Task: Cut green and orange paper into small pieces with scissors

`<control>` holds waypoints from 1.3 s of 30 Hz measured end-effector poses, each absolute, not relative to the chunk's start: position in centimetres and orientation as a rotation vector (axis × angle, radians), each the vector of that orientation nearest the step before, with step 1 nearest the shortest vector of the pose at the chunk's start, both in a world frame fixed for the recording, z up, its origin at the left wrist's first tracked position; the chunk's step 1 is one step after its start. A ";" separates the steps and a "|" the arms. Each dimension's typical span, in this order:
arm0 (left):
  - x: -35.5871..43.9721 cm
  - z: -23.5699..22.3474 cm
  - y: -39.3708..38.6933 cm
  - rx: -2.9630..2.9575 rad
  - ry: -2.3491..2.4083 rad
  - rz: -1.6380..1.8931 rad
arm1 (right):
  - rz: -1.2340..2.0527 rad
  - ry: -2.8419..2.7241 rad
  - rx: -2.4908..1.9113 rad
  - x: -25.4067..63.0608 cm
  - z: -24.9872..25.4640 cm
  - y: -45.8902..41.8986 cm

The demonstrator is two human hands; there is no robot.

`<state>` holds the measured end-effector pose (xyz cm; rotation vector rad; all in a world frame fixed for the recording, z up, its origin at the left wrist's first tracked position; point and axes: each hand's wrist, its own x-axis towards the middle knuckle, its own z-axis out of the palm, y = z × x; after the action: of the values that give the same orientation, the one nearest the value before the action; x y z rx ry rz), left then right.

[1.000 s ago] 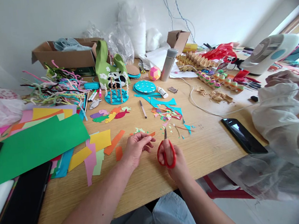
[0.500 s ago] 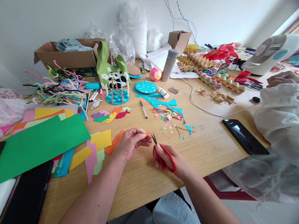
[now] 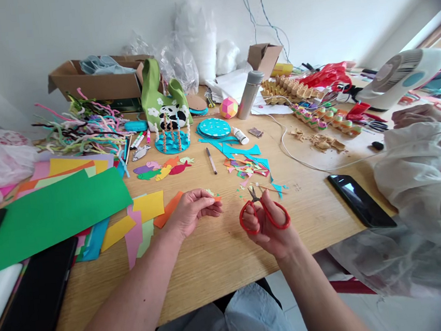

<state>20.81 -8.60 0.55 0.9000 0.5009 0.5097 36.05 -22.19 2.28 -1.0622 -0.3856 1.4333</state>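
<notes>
A small piece of orange paper [image 3: 217, 199] is pinched between the thumb and fingers of my left hand [image 3: 197, 209], just above the table. My right hand [image 3: 271, 228] grips red-handled scissors [image 3: 284, 221] with fingers through the loops. Their blades point away from me, slightly parted and clear of the orange piece. Beyond my hands lie small paper scraps [image 3: 246, 167] in several colours. Coloured paper fish [image 3: 162, 174] lie in a group past my left hand, and a pen [image 3: 211, 161] rests to their right.
Coloured paper sheets [image 3: 61, 212] spread over the left side. A phone [image 3: 358, 201] lies at the right near the table edge, beside another person's white sleeve [image 3: 415, 167]. A cable [image 3: 293, 156] crosses the table. Toward the back stand a grey bottle [image 3: 250, 95] and a green panda bag [image 3: 155, 96].
My right hand has moved right with the scissors, away from the orange paper, and turned palm up; the handles have spread apart. My left hand stays nearly where it was.
</notes>
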 end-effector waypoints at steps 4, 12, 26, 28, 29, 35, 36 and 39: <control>21.1 0.4 -8.8 0.878 0.525 0.517 | 1.528 -0.135 -0.759 37.6 2.2 -22.7; 21.3 0.5 -9.2 0.835 0.495 0.514 | 1.614 -0.480 -0.958 36.1 1.9 -22.9; 21.4 0.7 -9.6 0.842 0.455 0.485 | 1.272 -1.188 -1.619 34.1 2.8 -22.5; 21.4 0.8 -9.6 0.851 0.444 0.484 | 1.248 -1.212 -1.617 34.0 2.7 -22.4; 21.4 0.8 -9.7 0.854 0.441 0.482 | 1.238 -1.221 -1.617 34.0 2.7 -22.4; 21.3 0.8 -9.5 0.853 0.447 0.513 | 1.203 -1.225 -1.635 33.9 2.1 -22.0; 21.3 0.9 -9.4 0.852 0.445 0.516 | 1.197 -1.218 -1.640 33.9 2.0 -21.9; 21.3 0.9 -9.3 0.849 0.438 0.517 | 1.196 -1.200 -1.647 33.8 2.1 -21.7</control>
<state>21.25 -9.28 0.87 0.8493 0.4381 0.5173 33.83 -21.67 2.12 -1.6467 -1.1997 1.1959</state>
